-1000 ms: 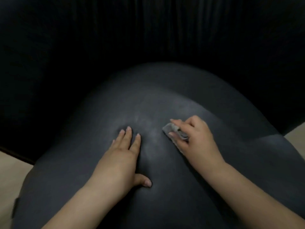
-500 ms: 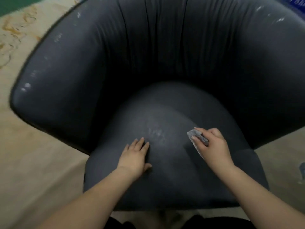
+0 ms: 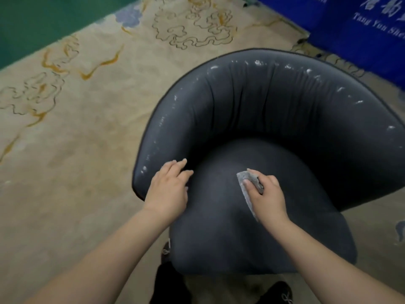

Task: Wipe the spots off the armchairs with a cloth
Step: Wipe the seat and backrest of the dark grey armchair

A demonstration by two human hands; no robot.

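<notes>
I stand over the dark armchair (image 3: 274,119), and the view has pulled back: a second ago only the seat cushion (image 3: 252,227) filled my sight, and now the whole curved backrest shows, with the patterned rug (image 3: 76,128) around it. My right hand (image 3: 266,195) pinches the grey cloth (image 3: 247,185) between thumb and curled fingers and holds it against the middle of the seat cushion, a little further toward the backrest than before. My left hand (image 3: 169,186) has left the centre of the cushion, where it lay flat, and now rests at the inner edge of the chair's left arm, its fingers (image 3: 179,164) loosely spread and holding nothing. The pale smear that marked the cushion half a second ago no longer stands out, so I judge the seat close to done. What the wider view brings in is the work still left: white spots (image 3: 258,62) run along the top rim of the backrest and down both arms, with a cluster just beside my left hand. The next stretch likely calls for lifting the cloth up to that rim. A blue banner (image 3: 361,25) lies on the floor beyond the chair.
</notes>
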